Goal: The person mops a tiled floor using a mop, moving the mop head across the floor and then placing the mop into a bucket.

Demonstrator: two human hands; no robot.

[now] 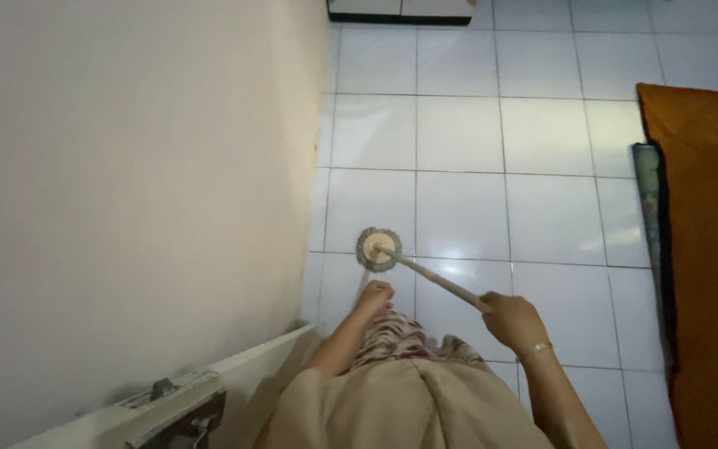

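Note:
A mop with a round grey-fringed head rests on the white tiled floor near the wall. Its pale handle runs back to the right. My right hand, with a thin bracelet at the wrist, is closed around the handle's near part. My left hand is held as a fist just below the mop head, beside the handle; I cannot tell whether it touches the handle.
A cream wall fills the left. A white door edge with a metal latch is at the lower left. An orange mat lies on the right. A low dark-based cabinet stands at the far end.

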